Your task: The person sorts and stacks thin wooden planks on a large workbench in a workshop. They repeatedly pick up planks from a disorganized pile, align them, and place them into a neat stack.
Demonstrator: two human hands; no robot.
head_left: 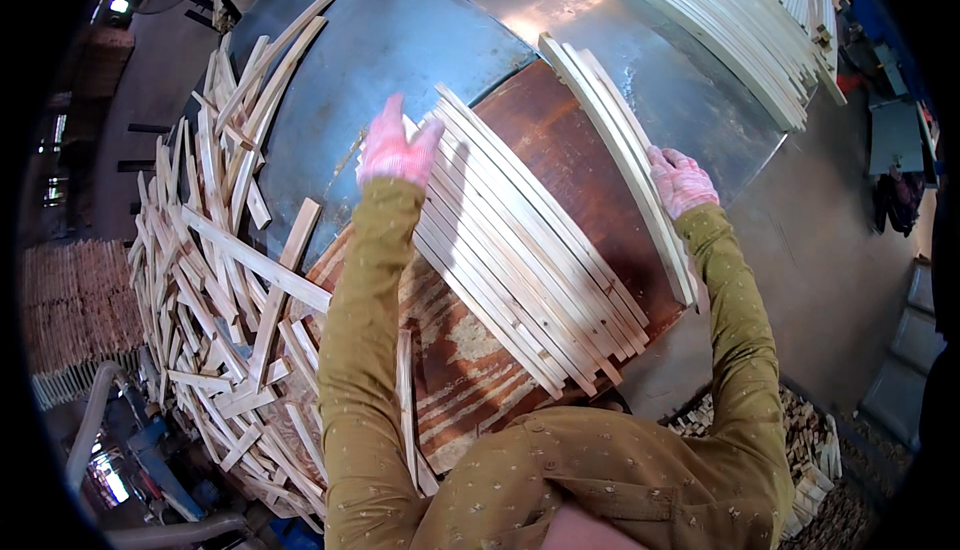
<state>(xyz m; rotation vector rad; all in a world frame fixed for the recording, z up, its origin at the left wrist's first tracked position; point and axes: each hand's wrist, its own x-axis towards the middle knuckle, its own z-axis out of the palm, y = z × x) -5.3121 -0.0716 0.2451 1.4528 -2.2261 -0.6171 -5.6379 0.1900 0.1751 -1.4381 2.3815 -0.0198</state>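
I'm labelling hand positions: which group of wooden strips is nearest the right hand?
The narrow group beside the right hand; the wide row lies nearer the left hand, the jumbled pile far left, the stack upper right.

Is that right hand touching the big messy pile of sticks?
No, the right hand is at the separate wooden strips, away from the messy pile.

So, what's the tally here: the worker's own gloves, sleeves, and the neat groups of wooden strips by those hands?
Pink gloves: 2
Olive sleeves: 2
Neat strip groups: 2, the wide middle row and the narrow right bundle
Total: 6
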